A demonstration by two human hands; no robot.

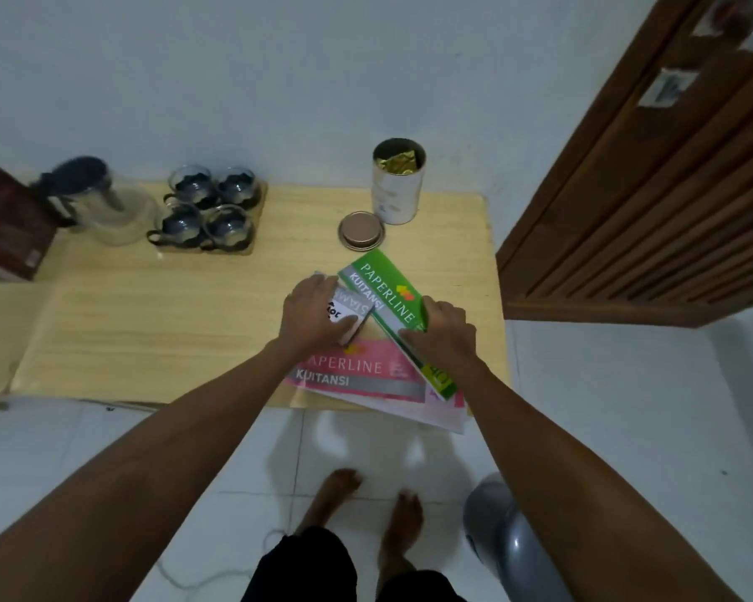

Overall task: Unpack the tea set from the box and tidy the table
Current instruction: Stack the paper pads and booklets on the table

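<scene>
While both hands hold booklets, tin point(397, 184) and lid point(361, 230) stand behind.

The table point(157, 323) is pale yellow wood grain, and on it lie a green booklet point(381, 288) with white lettering and a pink booklet point(366, 371) with a grey band. The tin point(396, 189) is white with gold foil inside, its lid point(361, 230) brown. The box point(5, 223) is dark maroon, and the four cups point(207, 208) are clear glass with black holders.

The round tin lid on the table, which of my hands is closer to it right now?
Right. Your right hand grips the green receipt book, whose far end lies just short of the tin lid. Your left hand holds the small grey box, further to the lid's near left.
</scene>
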